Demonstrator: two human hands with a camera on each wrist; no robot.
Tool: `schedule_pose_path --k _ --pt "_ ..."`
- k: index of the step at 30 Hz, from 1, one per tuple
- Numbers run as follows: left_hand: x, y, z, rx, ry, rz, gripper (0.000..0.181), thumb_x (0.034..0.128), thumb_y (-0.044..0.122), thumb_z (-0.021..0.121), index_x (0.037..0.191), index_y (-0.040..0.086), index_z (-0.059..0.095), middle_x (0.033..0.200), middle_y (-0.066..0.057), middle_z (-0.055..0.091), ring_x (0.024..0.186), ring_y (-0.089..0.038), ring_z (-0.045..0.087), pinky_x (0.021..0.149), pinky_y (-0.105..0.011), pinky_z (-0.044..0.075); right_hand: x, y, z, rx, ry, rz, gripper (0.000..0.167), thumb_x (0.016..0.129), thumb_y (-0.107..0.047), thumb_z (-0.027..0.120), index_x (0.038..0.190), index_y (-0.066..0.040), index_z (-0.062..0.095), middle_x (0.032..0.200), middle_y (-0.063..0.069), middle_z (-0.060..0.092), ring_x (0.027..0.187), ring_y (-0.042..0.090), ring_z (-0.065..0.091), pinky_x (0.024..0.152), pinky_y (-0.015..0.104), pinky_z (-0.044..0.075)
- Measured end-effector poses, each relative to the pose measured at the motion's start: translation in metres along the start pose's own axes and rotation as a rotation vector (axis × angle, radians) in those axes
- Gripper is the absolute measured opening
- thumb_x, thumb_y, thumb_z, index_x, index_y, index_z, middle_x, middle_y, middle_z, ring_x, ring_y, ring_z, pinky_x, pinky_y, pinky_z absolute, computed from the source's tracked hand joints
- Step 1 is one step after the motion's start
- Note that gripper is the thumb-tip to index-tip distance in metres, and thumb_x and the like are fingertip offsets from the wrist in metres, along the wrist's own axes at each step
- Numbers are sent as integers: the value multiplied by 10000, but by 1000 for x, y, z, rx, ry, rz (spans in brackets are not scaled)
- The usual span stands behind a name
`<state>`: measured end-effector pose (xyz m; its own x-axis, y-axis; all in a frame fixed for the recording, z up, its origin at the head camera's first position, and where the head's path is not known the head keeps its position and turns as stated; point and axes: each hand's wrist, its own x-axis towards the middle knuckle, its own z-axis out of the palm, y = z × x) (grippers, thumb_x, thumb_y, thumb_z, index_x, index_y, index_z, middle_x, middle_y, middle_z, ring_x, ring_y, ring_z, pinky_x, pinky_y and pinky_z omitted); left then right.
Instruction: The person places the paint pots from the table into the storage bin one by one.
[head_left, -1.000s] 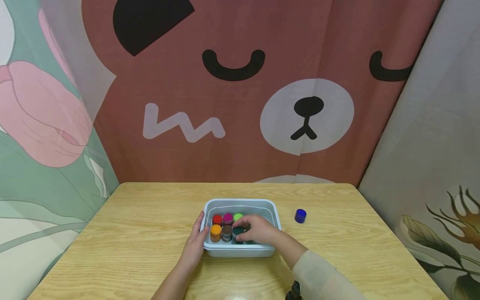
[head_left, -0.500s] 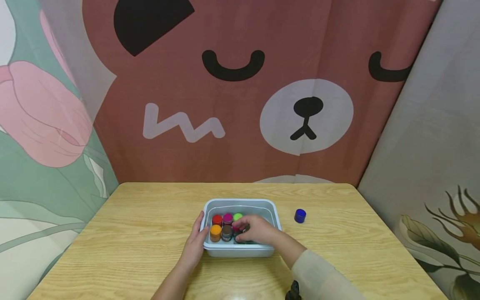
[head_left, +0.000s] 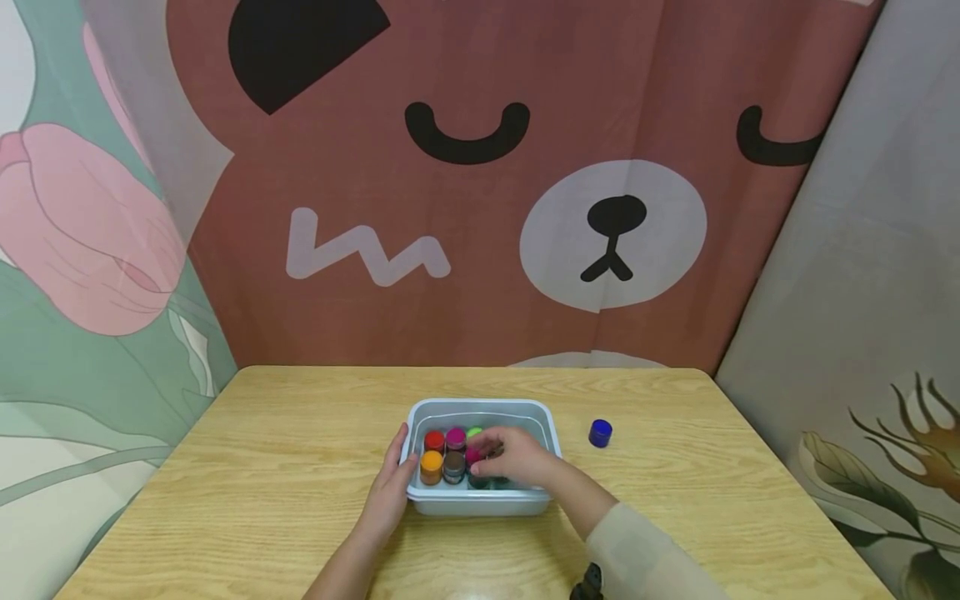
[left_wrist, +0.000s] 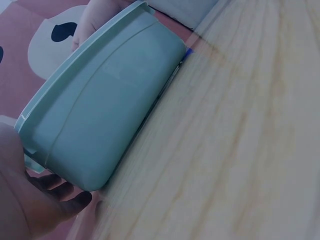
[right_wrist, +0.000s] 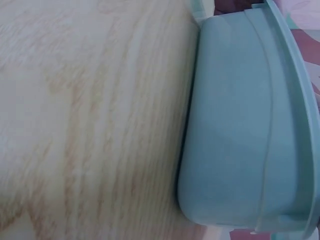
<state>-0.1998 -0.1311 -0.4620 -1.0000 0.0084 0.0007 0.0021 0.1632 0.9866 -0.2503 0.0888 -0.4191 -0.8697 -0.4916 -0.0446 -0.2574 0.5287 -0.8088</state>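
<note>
My left hand [head_left: 390, 483] holds the left end of a pale blue-grey plastic box [head_left: 487, 503], with the thumb by the rim. In the left wrist view, its fingertips [left_wrist: 80, 200] touch the lower end wall. My right hand [head_left: 513, 458] reaches into the box and pinches a small magenta-topped jar [head_left: 472, 456]; the fingers hide most of it. Just beneath, a dark jar [head_left: 478, 481] is partly covered. Beside these stand jars with red [head_left: 434, 439], magenta [head_left: 455, 437], orange [head_left: 431, 467], brown [head_left: 453, 465] and green [head_left: 474, 432] tops.
A blue jar [head_left: 600, 433] stands on the wooden table [head_left: 300, 467], right of the box. A black object [head_left: 588, 582] lies by the right sleeve at the near edge. A printed bear curtain [head_left: 465, 317] hangs behind the table.
The right hand has lifted slightly inside the box. A magenta top has come into view between its fingers, where a dark green one showed before. The left hand has stayed still.
</note>
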Motion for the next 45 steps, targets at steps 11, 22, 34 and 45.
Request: schedule_pose_path --k 11,22,34,45 --pt "1 0 1 11 3 -24 571 1056 258 346 1586 180 147 1654 -142 110 1512 -425 59 1182 -674 55 -9 -3 -26 67 79 -30 394 897 -170 710 1246 -4 635 1212 193 658 1083 283 625 899 367 558" --pt "1 -1 0 6 9 -26 573 1056 267 352 1586 181 150 1653 -144 111 1509 -431 59 1178 -679 55 -22 5 -55 89 204 36 392 895 -186 716 1260 -66 639 1238 135 651 1159 287 593 959 409 545" --pt "1 0 0 0 0 -17 577 1055 250 347 1587 175 136 1656 -141 95 1514 -421 44 1188 -665 46 -36 27 -82 78 342 37 425 917 -189 689 1305 -45 594 1307 176 613 1220 342 560 941 401 563" --pt "2 -1 0 7 0 -16 574 1055 243 349 1587 182 143 1657 -135 98 1514 -420 48 1192 -657 55 -46 59 -101 55 467 140 489 928 -268 678 1346 -45 561 1387 195 551 1273 362 513 992 451 531"
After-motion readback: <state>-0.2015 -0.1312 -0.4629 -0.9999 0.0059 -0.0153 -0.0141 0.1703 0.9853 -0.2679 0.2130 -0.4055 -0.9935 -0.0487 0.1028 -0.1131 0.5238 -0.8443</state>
